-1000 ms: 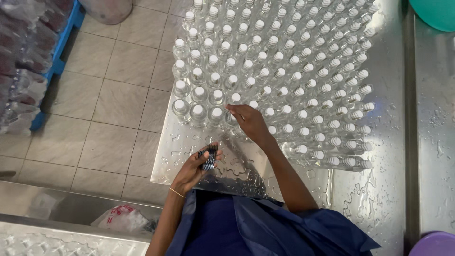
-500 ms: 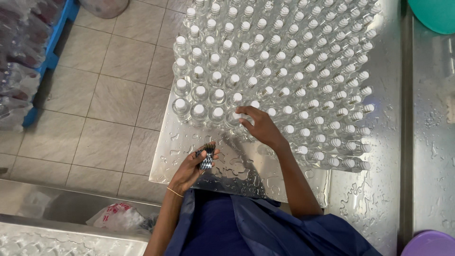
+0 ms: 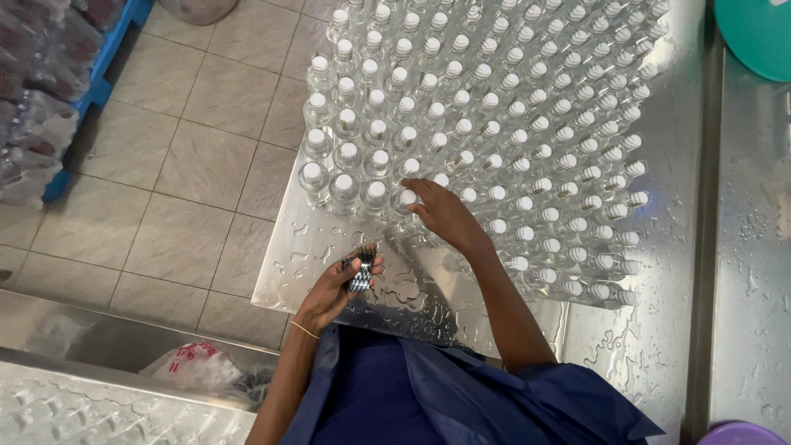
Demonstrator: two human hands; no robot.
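The right hand (image 3: 445,213) reaches out over the front rows of bottles (image 3: 494,124), fingers curled down and closed around the white cap of one bottle (image 3: 407,198) near the front left corner of the crowd. That bottle stands upright in the front row, touching its neighbours on both sides. The left hand (image 3: 338,284) is drawn back close to the body, above the bare wet strip at the near edge of the metal table (image 3: 659,330); its fingers are pinched shut on a small dark bundle (image 3: 360,270) that looks like a stack of thin labels or seals, though I cannot tell just what it is.

The clear bottles with white caps stand packed in tight diagonal rows across most of the table, from the left edge toward the far right corner. Water drops lie all over the bare metal. The person wears a dark blue garment (image 3: 428,395). Left of the table is a tiled floor (image 3: 181,165), with wrapped packs on a blue pallet (image 3: 99,82) at the far left. A crumpled plastic bag (image 3: 194,367) lies below the near left corner.
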